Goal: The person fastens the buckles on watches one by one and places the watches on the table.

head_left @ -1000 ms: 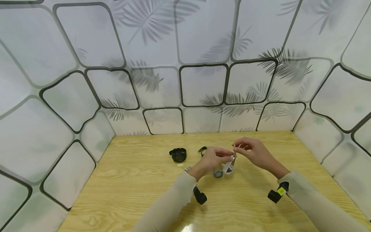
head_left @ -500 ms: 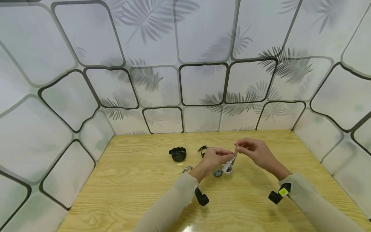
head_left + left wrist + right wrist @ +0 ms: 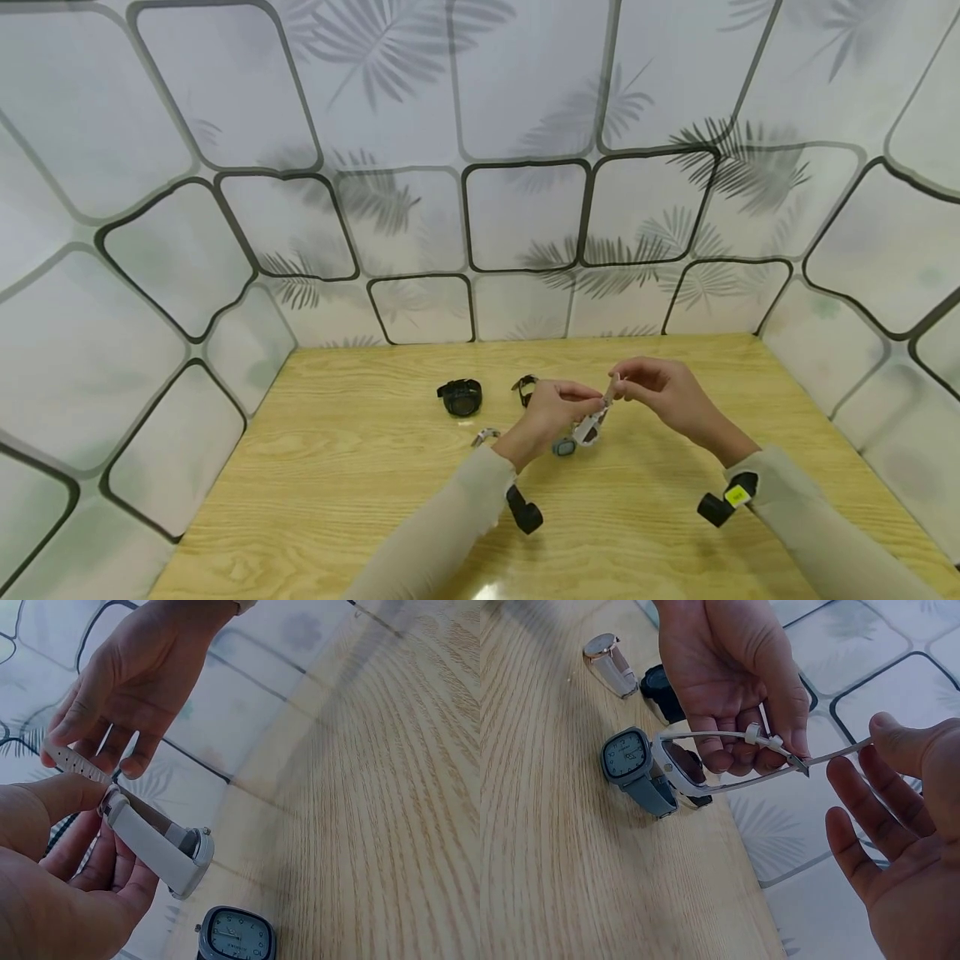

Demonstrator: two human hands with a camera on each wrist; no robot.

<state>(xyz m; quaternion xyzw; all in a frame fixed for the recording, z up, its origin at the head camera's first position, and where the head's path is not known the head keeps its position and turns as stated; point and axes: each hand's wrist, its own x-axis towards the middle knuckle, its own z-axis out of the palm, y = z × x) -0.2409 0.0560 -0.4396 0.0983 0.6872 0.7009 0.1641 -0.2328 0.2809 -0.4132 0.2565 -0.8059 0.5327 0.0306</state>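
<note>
A white wristwatch (image 3: 587,432) hangs tilted between my two hands, its strap looped through the buckle. With thumb and fingers my left hand (image 3: 550,412) pinches the strap at the buckle (image 3: 799,761). My right hand (image 3: 670,404) pinches the holed free end of the strap (image 3: 75,761), which stretches out past the buckle. The watch case (image 3: 681,766) is at the lower end of the loop. Just beside it on the table is a blue-grey watch (image 3: 626,755) with a squarish dial.
A bulky black watch (image 3: 461,398) lies farther left on the wooden table (image 3: 337,475). Another dark watch (image 3: 525,387) is partly hidden behind my left hand. By my left wrist rests a pale-strapped watch (image 3: 604,649). Patterned walls (image 3: 420,308) border the table behind and at both sides.
My right hand has shifted slightly right, drawing the strap end out from the buckle. My left hand stays almost still, and the white watch has tilted and shifted slightly.
</note>
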